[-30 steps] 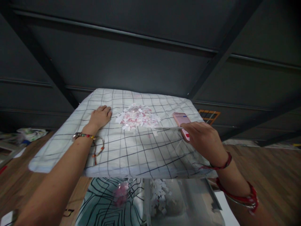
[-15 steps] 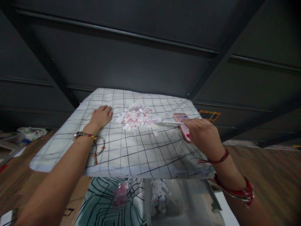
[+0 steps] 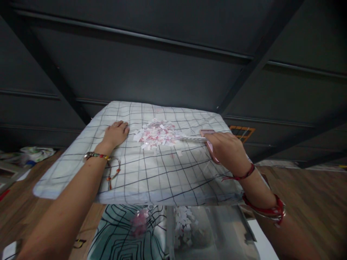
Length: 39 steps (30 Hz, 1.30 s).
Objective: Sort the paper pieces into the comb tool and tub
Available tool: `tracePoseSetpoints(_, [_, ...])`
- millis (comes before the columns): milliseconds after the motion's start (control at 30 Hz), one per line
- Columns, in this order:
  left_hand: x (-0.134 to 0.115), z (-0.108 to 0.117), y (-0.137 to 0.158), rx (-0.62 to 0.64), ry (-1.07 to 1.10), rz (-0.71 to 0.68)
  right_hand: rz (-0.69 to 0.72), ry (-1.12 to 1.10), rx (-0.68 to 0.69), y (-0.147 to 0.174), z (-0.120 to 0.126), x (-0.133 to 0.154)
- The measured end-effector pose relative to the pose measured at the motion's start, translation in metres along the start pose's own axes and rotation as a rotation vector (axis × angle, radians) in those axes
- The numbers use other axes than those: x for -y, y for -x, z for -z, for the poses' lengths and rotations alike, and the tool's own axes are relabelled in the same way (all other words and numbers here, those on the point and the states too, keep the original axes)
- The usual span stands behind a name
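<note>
**Blade Held Level at the Paper Pile**

On top of the raised white cushion with a black grid pattern (image 3: 151,173), both hands are in view, well apart, with 1 loose pile of small white and pink paper scraps (image 3: 157,134) between them.

1. Right hand (image 3: 226,150): the fingers are closed around the near end of a thin, pale, flat blade-like tool (image 3: 191,138). The part inside the fist is hidden, so the handle cannot be described.
2. Tool orientation: the long axis runs nearly level across the cushion, from the right hand toward the person's left. The free tip points left and meets the right edge of the scrap pile. Whether the tip presses into the scraps or only touches them cannot be told.
3. Left hand (image 3: 116,133): it lies palm down on the cushion with the fingers loosely together, gripping nothing. It rests just beside the left edge of the pile, without touching the scraps.
4. Pink smartphone (image 3: 210,146): it lies on the cushion under the right hand, which covers most of it; only the far corner and the left edge show.
5. Wrists: a beaded bracelet with multicoloured beads (image 3: 96,156) is on the left wrist. Red thread and red bangles (image 3: 267,209) are on the right forearm.

Below the near edge of the cushion, a clear plastic container (image 3: 195,227) holds more white scraps.
</note>
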<state>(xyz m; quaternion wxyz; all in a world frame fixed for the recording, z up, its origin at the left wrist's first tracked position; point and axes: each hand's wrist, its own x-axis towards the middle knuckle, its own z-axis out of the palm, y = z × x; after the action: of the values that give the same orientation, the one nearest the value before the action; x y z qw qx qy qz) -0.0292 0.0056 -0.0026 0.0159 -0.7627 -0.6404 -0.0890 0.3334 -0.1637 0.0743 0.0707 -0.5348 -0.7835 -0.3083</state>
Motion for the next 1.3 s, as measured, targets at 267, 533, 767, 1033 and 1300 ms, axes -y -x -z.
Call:
tracePoseSetpoints(267, [-0.005,0.005,0.002,0.014,0.017,0.007,0.004,-0.077,0.051,0.004,0.017,-0.006])
tracePoseSetpoints(533, [0.006,-0.006,-0.003,-0.044,0.072,-0.037,0.058,-0.158,-0.015,0.016,0.038,-0.015])
tracePoseSetpoints(767, [0.001,-0.001,0.0,-0.019,0.055,-0.013,-0.016,-0.099,0.022,0.006,0.021,-0.003])
tracePoseSetpoints(1033, [0.003,-0.002,-0.002,-0.007,0.072,-0.021,0.05,-0.296,-0.053,0.025,0.014,-0.017])
tracePoseSetpoints(1300, [0.003,-0.003,-0.002,-0.006,0.051,-0.02,0.111,-0.322,-0.099,0.021,0.013,-0.014])
